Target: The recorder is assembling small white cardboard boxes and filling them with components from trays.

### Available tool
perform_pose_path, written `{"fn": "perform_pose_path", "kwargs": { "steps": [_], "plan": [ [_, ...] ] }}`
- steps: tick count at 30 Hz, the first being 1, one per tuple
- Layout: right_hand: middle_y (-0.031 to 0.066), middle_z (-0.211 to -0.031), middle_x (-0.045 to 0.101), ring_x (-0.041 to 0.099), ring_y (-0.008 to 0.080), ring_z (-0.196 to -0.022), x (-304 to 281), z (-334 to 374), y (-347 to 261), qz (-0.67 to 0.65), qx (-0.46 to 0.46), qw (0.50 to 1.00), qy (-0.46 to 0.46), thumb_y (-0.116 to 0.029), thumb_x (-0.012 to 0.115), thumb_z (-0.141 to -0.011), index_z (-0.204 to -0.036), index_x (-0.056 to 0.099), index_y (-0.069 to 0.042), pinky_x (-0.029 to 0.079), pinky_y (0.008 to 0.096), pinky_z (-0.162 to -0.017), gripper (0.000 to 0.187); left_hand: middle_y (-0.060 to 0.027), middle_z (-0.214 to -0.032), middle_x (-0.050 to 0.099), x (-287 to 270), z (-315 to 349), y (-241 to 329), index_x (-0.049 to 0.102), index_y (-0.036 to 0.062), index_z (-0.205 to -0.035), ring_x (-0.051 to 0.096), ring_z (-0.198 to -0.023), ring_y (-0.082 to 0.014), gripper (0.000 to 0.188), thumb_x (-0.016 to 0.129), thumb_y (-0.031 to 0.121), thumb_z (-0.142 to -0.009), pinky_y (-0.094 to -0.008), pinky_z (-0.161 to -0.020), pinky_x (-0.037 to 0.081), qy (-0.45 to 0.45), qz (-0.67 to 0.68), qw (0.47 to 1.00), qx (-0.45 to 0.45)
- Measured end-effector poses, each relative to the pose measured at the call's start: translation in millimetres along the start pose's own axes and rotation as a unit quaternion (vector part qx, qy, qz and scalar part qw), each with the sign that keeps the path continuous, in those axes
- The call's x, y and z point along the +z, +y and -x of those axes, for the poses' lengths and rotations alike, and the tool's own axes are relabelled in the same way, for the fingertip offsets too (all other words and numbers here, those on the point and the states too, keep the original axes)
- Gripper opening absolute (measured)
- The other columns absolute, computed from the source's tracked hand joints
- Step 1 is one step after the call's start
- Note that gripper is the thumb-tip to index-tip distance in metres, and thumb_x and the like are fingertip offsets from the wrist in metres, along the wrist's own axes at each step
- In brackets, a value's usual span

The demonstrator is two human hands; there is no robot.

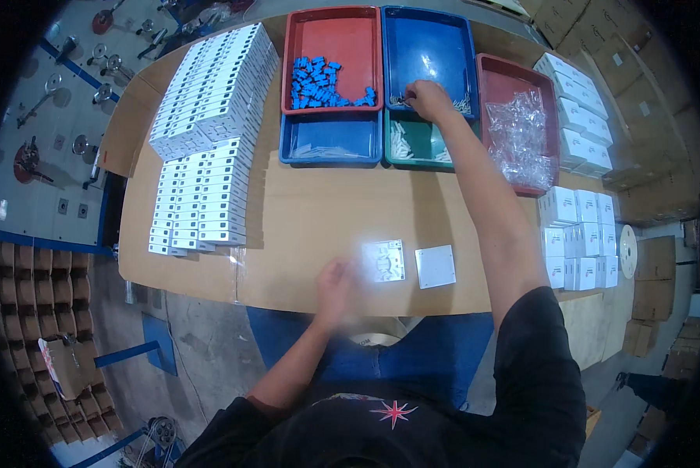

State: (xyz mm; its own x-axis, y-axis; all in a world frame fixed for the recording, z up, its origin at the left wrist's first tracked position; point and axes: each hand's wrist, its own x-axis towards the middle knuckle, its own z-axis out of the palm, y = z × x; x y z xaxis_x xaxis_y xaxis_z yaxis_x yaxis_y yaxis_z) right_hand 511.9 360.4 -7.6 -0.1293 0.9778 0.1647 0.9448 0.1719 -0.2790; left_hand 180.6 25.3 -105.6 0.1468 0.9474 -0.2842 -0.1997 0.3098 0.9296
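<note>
Right hand: at small metal parts, large blue tray. Left hand: blurred, beside square plate. Both grips: cannot tell.

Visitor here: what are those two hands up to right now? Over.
Right hand in upper blue tray, at small pieces. Left hand blurred, grip unclear, beside silvery square plate. White square plate alongside. Nothing visibly in the way.

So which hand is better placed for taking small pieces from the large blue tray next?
Probably the right hand: it is at the small pieces in the large blue tray. The left hand, blurred, is well back beside the silvery square plate.
</note>
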Motion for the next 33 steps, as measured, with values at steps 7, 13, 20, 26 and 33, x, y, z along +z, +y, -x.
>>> {"fn": "perform_pose_path", "kwargs": {
  "steps": [7, 13, 20, 26, 33],
  "plan": [
    [0.0181, -0.102, 0.074, 0.070, 0.0375, -0.100, -0.9, 0.1, 0.4, 0.015, 0.000, 1.000, -0.007, -0.015, 0.067, -0.085, -0.098, 0.076, -0.009, 0.055, 0.0482, -0.088, 0.016, -0.0140, -0.096, 0.071, -1.9, -1.1, -7.5, 0.061, -0.0003, -0.113, 0.066, -0.071, -0.0172, 0.018, 0.058, 0.016, -0.107, -0.0302, -0.063, 0.055, -0.004, 0.000, 1.000, 0.022],
    [0.0185, -0.101, 0.073, 0.070, 0.0383, -0.100, 1.9, 2.0, 7.6, -0.002, 0.012, 1.000, 0.019, -0.017, 0.068, -0.086, -0.097, 0.074, -0.008, 0.055, 0.0488, -0.086, 0.015, -0.0139, -0.095, 0.070, 0.4, -1.3, -7.7, 0.060, -0.0006, -0.113, 0.066, -0.070, -0.0171, 0.019, 0.058, 0.017, -0.107, -0.0306, -0.062, 0.055, 0.002, 0.015, 1.000, 0.005],
    [0.0173, -0.098, 0.074, 0.071, 0.0378, -0.095, -14.5, 43.9, 2.6, -0.060, 0.014, 0.995, 0.082, -0.019, 0.073, -0.085, -0.097, 0.072, -0.004, 0.056, 0.0468, -0.082, 0.019, -0.0134, -0.095, 0.070, -2.5, -3.4, -13.2, 0.061, -0.0012, -0.110, 0.065, -0.069, -0.0168, 0.020, 0.057, 0.018, -0.107, -0.0311, -0.062, 0.055, 0.004, 0.014, 1.000, 0.012],
    [0.0102, -0.085, 0.074, 0.066, 0.0158, -0.070, -25.8, 166.1, -62.9, -0.283, 0.040, 0.951, 0.120, -0.019, 0.074, -0.088, -0.104, 0.074, -0.004, 0.052, 0.0305, -0.067, 0.021, -0.0130, -0.095, 0.070, 5.4, 0.7, 7.4, 0.061, -0.0015, -0.110, 0.065, -0.070, -0.0167, 0.020, 0.055, 0.018, -0.108, -0.0300, -0.063, 0.054, -0.003, -0.017, 1.000, 0.016],
    [-0.0035, -0.082, 0.066, 0.053, 0.0036, -0.070, 24.1, 302.5, -129.0, -0.552, 0.178, 0.813, 0.049, -0.008, 0.073, -0.094, -0.102, 0.074, 0.000, 0.044, 0.0215, -0.064, 0.012, -0.0125, -0.095, 0.070, 14.9, 3.3, 18.6, 0.062, -0.0013, -0.111, 0.066, -0.071, -0.0154, 0.019, 0.057, 0.017, -0.107, -0.0294, -0.063, 0.055, -0.010, 0.045, 0.999, 0.005]
  ]
}}
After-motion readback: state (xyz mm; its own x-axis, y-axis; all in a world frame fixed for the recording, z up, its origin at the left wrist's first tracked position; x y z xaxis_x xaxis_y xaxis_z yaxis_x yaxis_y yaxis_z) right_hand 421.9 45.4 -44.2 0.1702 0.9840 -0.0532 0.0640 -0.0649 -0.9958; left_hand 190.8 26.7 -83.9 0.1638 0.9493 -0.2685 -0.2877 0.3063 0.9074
